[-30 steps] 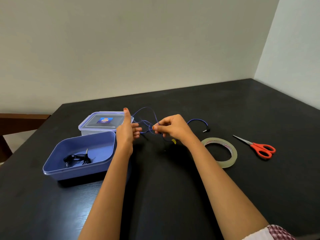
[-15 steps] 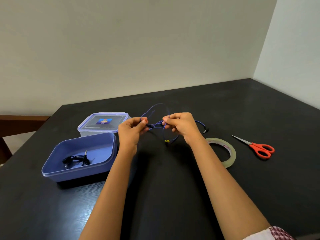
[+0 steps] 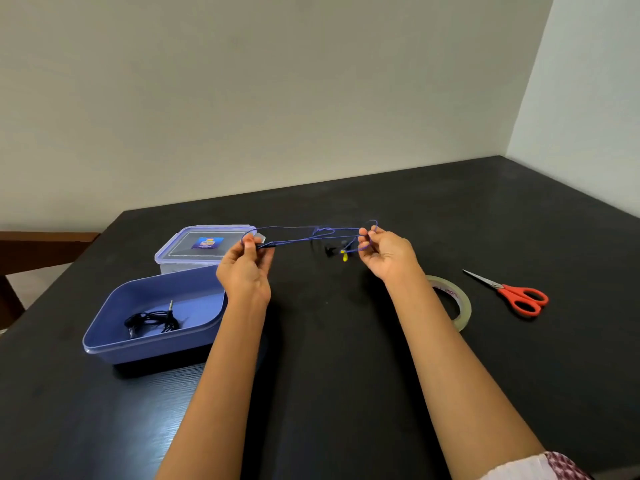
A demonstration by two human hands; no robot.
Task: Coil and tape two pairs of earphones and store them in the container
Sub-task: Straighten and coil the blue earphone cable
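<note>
Blue earphones (image 3: 304, 237) are stretched in a long loop above the black table between both hands. My left hand (image 3: 246, 268) pinches the loop's left end. My right hand (image 3: 387, 254) pinches the right end, where yellow-tipped earbuds (image 3: 344, 255) dangle. The open blue container (image 3: 114, 337) sits at the left, with a coiled black pair of earphones (image 3: 152, 322) inside it.
The container's clear lid (image 3: 194, 251) lies behind the container. A roll of clear tape (image 3: 457, 303) lies right of my right forearm, and red-handled scissors (image 3: 519, 297) lie further right. A wooden chair part (image 3: 41, 251) stands off the table's left edge.
My hands were close together on the bunched blue cord; they have moved apart, pulling the cord out into a long stretched loop.
</note>
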